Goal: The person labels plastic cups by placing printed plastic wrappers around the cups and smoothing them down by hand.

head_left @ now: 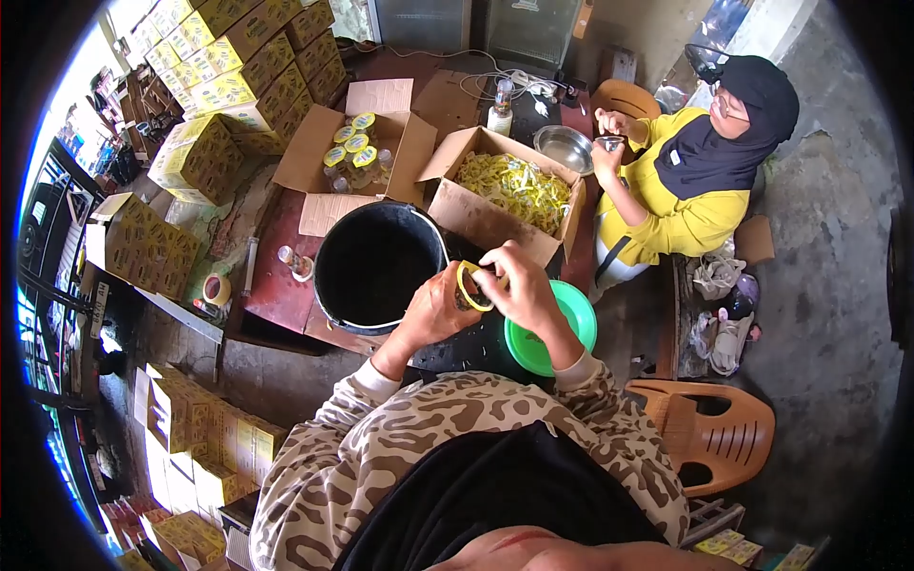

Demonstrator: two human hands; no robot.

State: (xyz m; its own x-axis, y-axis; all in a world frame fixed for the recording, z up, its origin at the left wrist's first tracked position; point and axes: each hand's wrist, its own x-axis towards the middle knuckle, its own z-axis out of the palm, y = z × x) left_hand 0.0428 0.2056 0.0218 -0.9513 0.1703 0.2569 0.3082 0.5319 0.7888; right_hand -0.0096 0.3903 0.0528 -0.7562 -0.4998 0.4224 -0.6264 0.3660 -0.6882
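Observation:
My left hand [433, 309] is closed round a yellow ring-shaped band [473, 287], held up between the bucket and the green basin. It looks dark inside the band, and whether a jar sits within it I cannot tell. With fingers bent, my right hand [524, 297] pinches at the band's right edge. A large black bucket [367, 266] stands left of my hands. Beneath my right wrist is a green plastic basin [574, 328]. Just beyond my hands, an open carton [466, 209] is heaped with yellow printed strips [514, 190].
Another open carton [314, 128] holds several jars with yellow lids [356, 143]. Across the table, a person in yellow [685, 195] handles something near a metal bowl [564, 149]. Stacked yellow cartons [233, 67] rise at left. An orange plastic chair [709, 433] stands at right.

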